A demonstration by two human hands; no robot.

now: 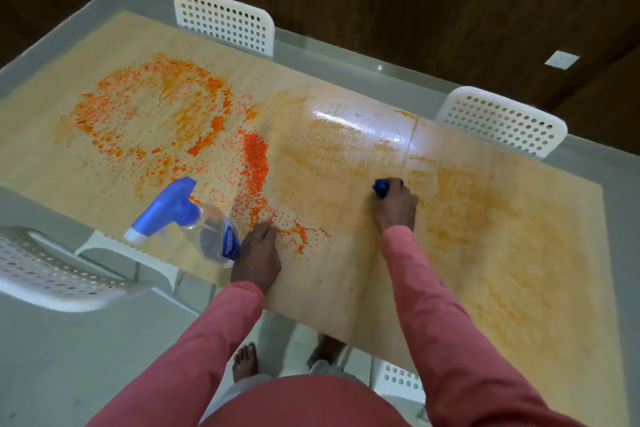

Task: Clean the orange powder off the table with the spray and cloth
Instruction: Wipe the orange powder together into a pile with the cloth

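Pink sleeves reach out from the person's body over the near edge of the counter (pixel 332 288), with bare feet showing through the glass margin below.

Going left to right: the spray bottle (pixel 194 222) lies tipped just left of the left hand (pixel 258 253), its blue trigger head pointing away from that hand. Whether the hand's fingers (pixel 265 230) are touching the bottle cannot be told; they lie flat and straight on the counter, holding nothing. Beyond and left of those fingers sits the thick orange powder (pixel 156 114), wet and clumped, with a dense streak running down toward the fingertips. Further right, the right hand (pixel 394 204) is curled around the blue cloth (pixel 381 187), which pokes out just past its fingers, pressed to the counter amid pale orange smears.

The cloth looks soft and limp, likely soaked, so bunching it in the fist suits it. The bottle seems light, clear plastic, part full; it is best taken at the neck below the trigger. Wet powder will probably smear rather than lift.

Counted: one bottle, one cloth, two hands, four white perforated chairs, one being only a corner near the right sleeve.
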